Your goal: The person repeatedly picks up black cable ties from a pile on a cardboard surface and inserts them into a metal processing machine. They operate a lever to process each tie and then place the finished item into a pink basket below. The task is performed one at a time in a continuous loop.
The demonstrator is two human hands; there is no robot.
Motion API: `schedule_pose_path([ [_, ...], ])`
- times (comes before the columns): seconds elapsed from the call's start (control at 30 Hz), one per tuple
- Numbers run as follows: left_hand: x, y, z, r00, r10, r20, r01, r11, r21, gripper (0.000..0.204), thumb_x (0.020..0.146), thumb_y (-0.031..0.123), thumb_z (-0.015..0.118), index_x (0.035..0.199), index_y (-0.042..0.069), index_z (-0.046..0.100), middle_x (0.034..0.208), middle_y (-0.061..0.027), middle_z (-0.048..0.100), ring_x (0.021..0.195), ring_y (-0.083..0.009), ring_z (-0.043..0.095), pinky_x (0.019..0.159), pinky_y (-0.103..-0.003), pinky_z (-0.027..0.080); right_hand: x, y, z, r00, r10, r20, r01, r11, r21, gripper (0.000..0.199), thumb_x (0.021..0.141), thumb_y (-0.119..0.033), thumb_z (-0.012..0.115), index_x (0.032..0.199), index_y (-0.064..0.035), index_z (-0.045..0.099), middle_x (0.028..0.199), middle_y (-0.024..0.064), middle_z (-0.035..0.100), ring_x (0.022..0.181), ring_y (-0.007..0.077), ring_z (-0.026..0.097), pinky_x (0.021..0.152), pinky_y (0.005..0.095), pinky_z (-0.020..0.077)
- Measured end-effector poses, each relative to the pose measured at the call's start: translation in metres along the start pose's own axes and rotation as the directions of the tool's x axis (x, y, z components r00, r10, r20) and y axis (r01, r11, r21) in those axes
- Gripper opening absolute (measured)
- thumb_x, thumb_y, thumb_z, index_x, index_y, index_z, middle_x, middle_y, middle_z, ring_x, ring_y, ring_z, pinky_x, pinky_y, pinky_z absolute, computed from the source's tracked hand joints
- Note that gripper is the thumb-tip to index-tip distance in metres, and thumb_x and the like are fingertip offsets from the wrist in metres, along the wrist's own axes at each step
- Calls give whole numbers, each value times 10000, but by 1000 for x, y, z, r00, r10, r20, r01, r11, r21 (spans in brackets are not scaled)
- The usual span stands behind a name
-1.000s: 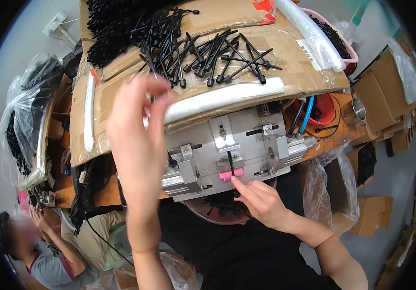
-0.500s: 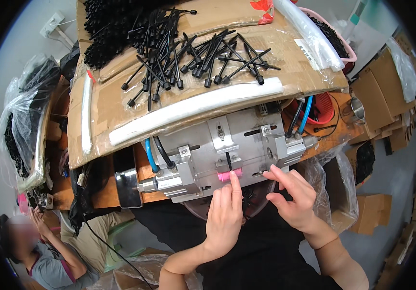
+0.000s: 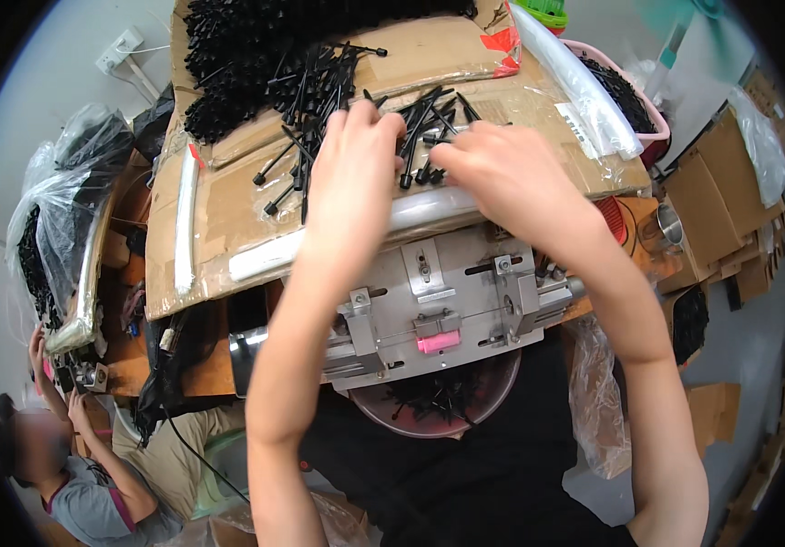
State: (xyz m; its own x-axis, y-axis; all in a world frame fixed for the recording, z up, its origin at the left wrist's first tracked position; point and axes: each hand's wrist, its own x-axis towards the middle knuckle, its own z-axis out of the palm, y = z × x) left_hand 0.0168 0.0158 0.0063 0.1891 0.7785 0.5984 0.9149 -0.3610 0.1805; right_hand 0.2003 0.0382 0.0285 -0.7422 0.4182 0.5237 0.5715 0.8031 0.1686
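Both of my hands reach over the cardboard to a loose pile of black plastic rods (image 3: 420, 123), thin sticks with a thicker cap at one end. My left hand (image 3: 353, 164) is at the pile's middle, fingers curled down; what they hold, if anything, is hidden behind the hand. To its right, my right hand (image 3: 492, 164) is bent with its fingertips pinched at a capped rod. Below my arms stands a metal fixture (image 3: 424, 273) with clamp blocks on both sides. A pink piece (image 3: 439, 342) sits at its front middle, with no rod in it.
A dense heap of black rods (image 3: 237, 64) lies at the far left of the cardboard (image 3: 215, 219). Under the fixture's front edge is a bowl (image 3: 502, 387) holding rods. A pink basket (image 3: 656, 128) stands far right. Another person (image 3: 105, 483) sits at lower left.
Both hands have left the fixture and moved up to the rod pile. The black rod that stood at the pink piece is gone from there. The bowl beneath has come into fuller view.
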Motion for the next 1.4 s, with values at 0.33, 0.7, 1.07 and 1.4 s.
schedule_pose_path([
  [0.33,-10,-37,-51,995,-21,101,35,990,-139,231,759,57,757,986,45,713,914,-92,644,847,-247,581,735,-328,465,20,56,-26,955,250,157,-292,724,625,299,900,-203,683,1108,10,660,892,125,735,810,172,707,622,289,545],
  [0.7,-73,6,-54,997,-72,16,73,977,-199,225,785,-74,674,997,1,685,906,-135,640,756,-270,636,695,-344,503,-11,37,-51,866,495,67,-247,310,918,318,977,-218,619,1154,44,645,988,141,726,883,167,709,635,236,550],
  [1.07,-204,128,8,935,-204,290,253,957,-141,782,788,6,723,1471,-72,349,928,-115,527,846,-261,552,762,-374,479,-81,2,-57,757,644,112,-175,35,984,259,975,-129,613,1163,49,603,942,169,722,823,219,722,583,247,544],
  [1.4,-194,114,-9,920,-225,320,281,950,-140,700,799,-4,712,1437,-32,427,969,-131,531,881,-279,556,793,-369,488,-130,-65,-24,854,508,-114,-120,405,907,266,816,84,721,1052,36,606,952,152,696,865,208,666,699,311,572],
])
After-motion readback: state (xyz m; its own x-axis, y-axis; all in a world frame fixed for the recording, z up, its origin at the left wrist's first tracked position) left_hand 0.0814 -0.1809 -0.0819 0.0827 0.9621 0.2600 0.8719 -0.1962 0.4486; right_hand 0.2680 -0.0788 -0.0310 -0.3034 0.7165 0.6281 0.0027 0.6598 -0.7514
